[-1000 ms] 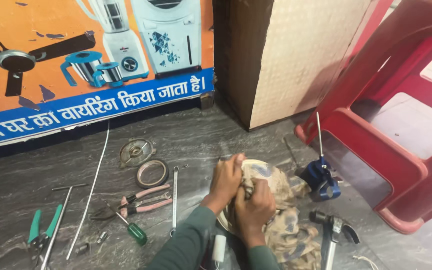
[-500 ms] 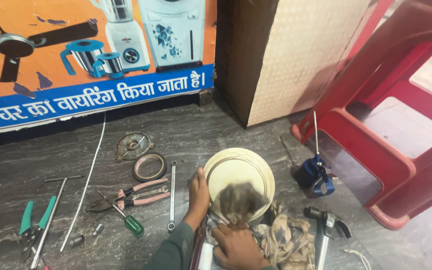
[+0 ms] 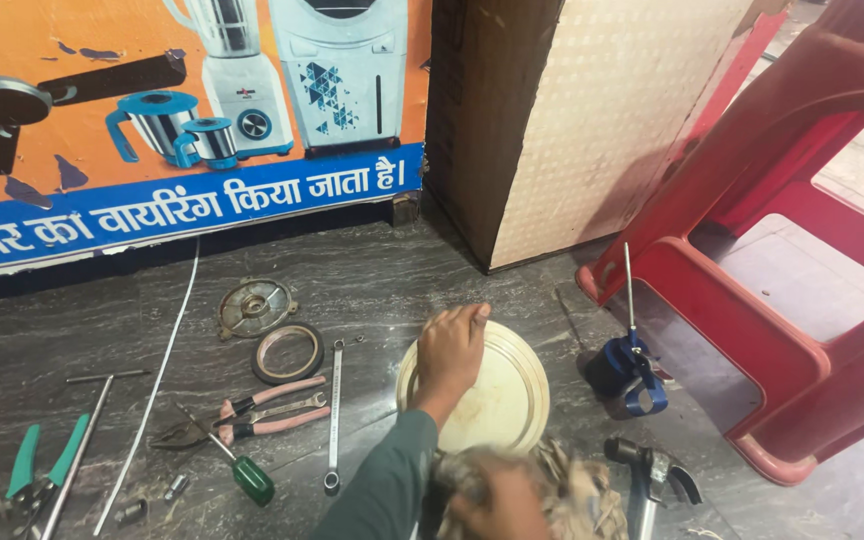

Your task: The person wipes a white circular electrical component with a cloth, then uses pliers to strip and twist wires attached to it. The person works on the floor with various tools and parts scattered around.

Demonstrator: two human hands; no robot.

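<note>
– Down on the grey floor [image 3: 382, 270], where was the round cream plate [image 3: 502, 400]?

– It lay flat, right in front of the person, between the tools and the red stool [image 3: 772, 300].

– Who had hold of it?

– The left hand [image 3: 452, 350] did. Its fingers were bent over the top left rim, closed on the edge.

– And the right hand [image 3: 500, 505]?

– It was low down on the rag [image 3: 577, 495]. It was too blurry, so I could not tell how tight it was closed.

– What had just changed?

– A second before, both hands and the rag were on top of the plate and hid it. Then the rag slid down to the near edge. So most of the plate's face was bare and easy to see.

– How many things were there?

– One plate and one rag. To the right, one blue oil can [image 3: 627, 370] with a long thin spout and one hammer [image 3: 652, 475]. To the left, one spanner [image 3: 334, 415], one pair of pink pliers [image 3: 252, 415] and one green screwdriver [image 3: 242, 470]. Higher up lay one metal ring [image 3: 288, 353] and one round metal cover [image 3: 255, 307].

– Anything more?

– One long white wire [image 3: 157, 380], one T-shaped rod [image 3: 87, 430], one pair of green pliers [image 3: 37, 470], and two tiny metal bits [image 3: 174, 487]. Behind it all stood one big box [image 3: 572, 120] and one orange poster [image 3: 72, 180].
</note>
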